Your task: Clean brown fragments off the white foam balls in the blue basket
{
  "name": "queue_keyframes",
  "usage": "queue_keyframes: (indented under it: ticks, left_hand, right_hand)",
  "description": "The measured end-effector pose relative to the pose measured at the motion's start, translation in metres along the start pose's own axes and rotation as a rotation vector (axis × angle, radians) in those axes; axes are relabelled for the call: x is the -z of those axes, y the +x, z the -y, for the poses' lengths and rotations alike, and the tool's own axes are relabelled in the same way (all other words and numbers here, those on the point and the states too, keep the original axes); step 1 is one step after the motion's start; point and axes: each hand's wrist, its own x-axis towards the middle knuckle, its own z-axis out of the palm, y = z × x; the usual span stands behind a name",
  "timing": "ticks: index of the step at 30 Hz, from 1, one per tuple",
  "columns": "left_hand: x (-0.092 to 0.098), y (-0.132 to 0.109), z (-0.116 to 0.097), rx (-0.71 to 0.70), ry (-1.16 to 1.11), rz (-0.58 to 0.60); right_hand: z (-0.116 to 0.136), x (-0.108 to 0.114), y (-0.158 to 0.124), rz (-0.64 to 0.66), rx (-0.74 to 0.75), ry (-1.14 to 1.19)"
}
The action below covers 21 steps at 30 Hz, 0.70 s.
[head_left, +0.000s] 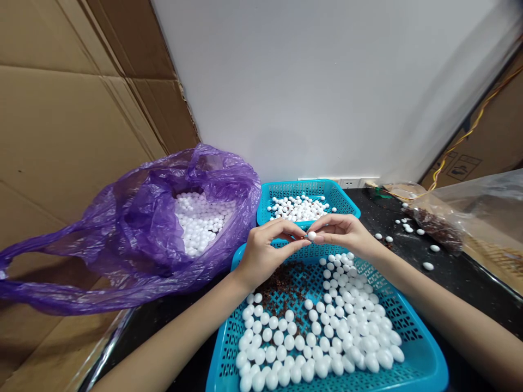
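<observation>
Pinching a small white foam ball [311, 236] between the fingertips of our left hand [269, 253] and right hand [341, 233], we are holding it just above the far rim of a bright blue plastic mesh tray [429, 362] of white balls and brown granules [281, 288], while a second blue mesh tray [294, 186] and a translucent purple plastic bag [139, 218] of white balls are sitting beyond.

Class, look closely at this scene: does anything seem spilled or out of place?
Yes: a few white balls lie loose on the black table, right of the near blue basket. They look spilled, because most others sit in baskets or the purple bag.
</observation>
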Motion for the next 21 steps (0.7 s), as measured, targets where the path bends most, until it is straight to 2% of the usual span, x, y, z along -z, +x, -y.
queue_keyframes:
  ticks: [21]
  left_hand:
    - [-0.0001,0.0000,-0.0025,-0.077,0.000,-0.026]
  right_hand:
    - [-0.0011,0.0012,-0.0005,0.005,0.009,-0.035]
